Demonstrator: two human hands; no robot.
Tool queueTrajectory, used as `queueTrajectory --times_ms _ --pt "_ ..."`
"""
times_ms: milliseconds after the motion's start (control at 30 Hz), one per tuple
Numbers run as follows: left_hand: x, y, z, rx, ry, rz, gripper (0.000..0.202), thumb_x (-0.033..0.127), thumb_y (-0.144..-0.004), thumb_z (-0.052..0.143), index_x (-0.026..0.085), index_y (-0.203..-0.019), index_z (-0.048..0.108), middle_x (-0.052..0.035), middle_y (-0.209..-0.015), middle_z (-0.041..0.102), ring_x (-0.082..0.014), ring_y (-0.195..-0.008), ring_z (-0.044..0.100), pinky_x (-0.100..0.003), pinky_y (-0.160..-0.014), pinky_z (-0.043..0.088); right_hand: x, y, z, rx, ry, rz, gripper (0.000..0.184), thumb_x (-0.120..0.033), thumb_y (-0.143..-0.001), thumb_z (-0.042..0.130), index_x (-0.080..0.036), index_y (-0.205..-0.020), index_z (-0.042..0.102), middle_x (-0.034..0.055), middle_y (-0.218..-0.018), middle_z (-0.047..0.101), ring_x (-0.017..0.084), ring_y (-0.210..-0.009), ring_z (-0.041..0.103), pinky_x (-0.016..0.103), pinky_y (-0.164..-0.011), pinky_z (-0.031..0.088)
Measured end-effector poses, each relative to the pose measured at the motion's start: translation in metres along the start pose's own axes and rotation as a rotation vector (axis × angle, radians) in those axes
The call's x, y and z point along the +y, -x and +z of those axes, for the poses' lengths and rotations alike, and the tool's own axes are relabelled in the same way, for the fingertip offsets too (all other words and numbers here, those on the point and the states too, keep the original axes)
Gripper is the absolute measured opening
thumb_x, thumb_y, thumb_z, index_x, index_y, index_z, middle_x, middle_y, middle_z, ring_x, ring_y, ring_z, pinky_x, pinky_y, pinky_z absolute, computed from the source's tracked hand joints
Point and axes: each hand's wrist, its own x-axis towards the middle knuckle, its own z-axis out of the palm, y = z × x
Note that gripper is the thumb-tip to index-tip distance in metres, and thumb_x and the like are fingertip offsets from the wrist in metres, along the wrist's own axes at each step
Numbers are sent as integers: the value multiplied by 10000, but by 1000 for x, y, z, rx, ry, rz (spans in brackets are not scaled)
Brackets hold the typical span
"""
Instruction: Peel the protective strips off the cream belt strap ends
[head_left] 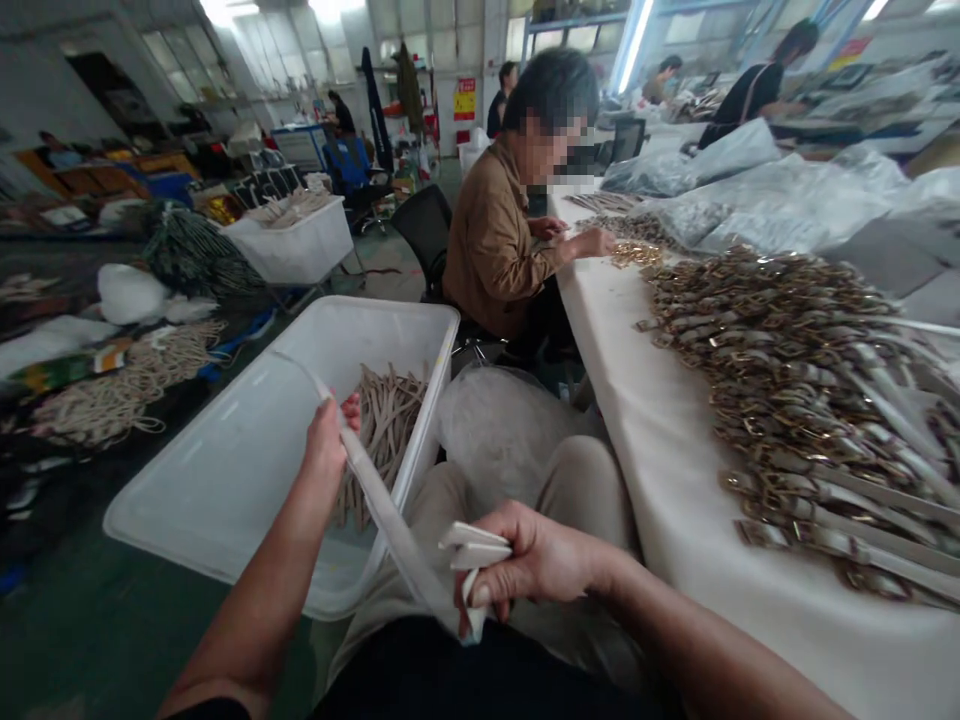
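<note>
A long pale strap [390, 515] stretches across my lap between my two hands. My left hand [328, 435] is closed round it over the white tub, and its far end sticks out beyond the fingers. In front of my body, my right hand [529, 560] grips the near end, bunched with several folded or short strap pieces [476, 548]. How these pieces join is hidden by the fingers. Inside the white tub [202, 480], a heap of beige straps [386, 420] lies along the right side, just past my left hand.
On the cloth-covered table [637, 480] to my right is a large pile of buckled straps [810, 400]. A co-worker in a brown jacket [495, 230] sits ahead, handling small gold pieces [637, 253]. A clear plastic bag [502, 430] lies before my knees. Another white tub [300, 245] stands farther left.
</note>
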Motion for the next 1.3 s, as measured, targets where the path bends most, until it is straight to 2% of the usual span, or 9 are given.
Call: queueTrajectory --times_ms 167,267,500,600,733,867,967,1167,1300 --pt "-53 50 2 -409 -262 -100 474 363 -873 718 189 -1300 605 -19 -720 684 -93 -459 523 -158 -391 347 3 -7 -40 400 10 -234 478 -543 -755 827 -129 -987 769 86 -1013 744 93 -660 574 178 -512 504" --pt "-79 85 -2 -606 -439 -186 669 510 -788 795 179 -1332 590 -22 -733 695 -105 -457 526 -183 -393 335 -1 -5 -67 653 27 -245 503 -499 -749 837 -151 -1105 764 52 -955 729 62 -572 488 188 -491 491" --pt "-105 121 -16 -898 -692 -379 634 611 -829 726 167 -1272 633 -44 -757 709 -120 -460 552 -219 -401 315 -7 7 -93 778 -80 -305 303 -345 -793 787 -150 -1019 734 16 -913 741 33 -474 351 194 -483 503" --pt "-108 121 -14 -926 -690 -396 580 624 -842 705 162 -1192 683 -81 -829 743 -167 -603 650 -253 -512 453 -10 5 -91 837 -60 -321 228 -322 -810 769 -146 -945 716 63 -1022 773 54 -547 475 160 -466 470" --pt "-110 120 14 -900 -565 -283 629 671 -783 735 160 -1148 700 -122 -1000 762 -256 -890 708 -340 -774 548 -4 -8 -81 879 51 -251 209 -295 -790 781 -141 -923 734 48 -892 772 97 -628 601 155 -460 464" --pt "-114 122 50 -879 -630 -35 544 654 -828 687 160 -1057 687 -70 -829 733 -213 -764 671 -328 -730 520 2 -12 -70 821 184 -190 258 -375 -765 779 -129 -835 742 -12 -612 661 93 -507 573 183 -462 451" --pt "-114 125 59 -949 -764 65 464 626 -903 578 172 -879 673 -52 -759 694 -188 -726 626 -319 -738 496 -3 -5 -73 868 263 -190 300 -418 -731 776 -132 -818 750 10 -649 692 84 -483 533 194 -448 422" --pt "-113 140 29 -1037 -918 41 339 491 -934 528 200 -844 677 -51 -849 698 -202 -856 634 -324 -839 477 -24 11 -86 1052 228 -292 320 -457 -708 775 -149 -761 705 95 -870 780 75 -473 465 222 -418 385" --pt "-116 134 -6 -977 -847 -253 428 596 -832 672 168 -844 657 -32 -763 657 -159 -703 573 -292 -693 444 -26 14 -92 1139 220 -287 349 -474 -696 793 -150 -767 683 91 -870 777 52 -436 373 235 -418 396"
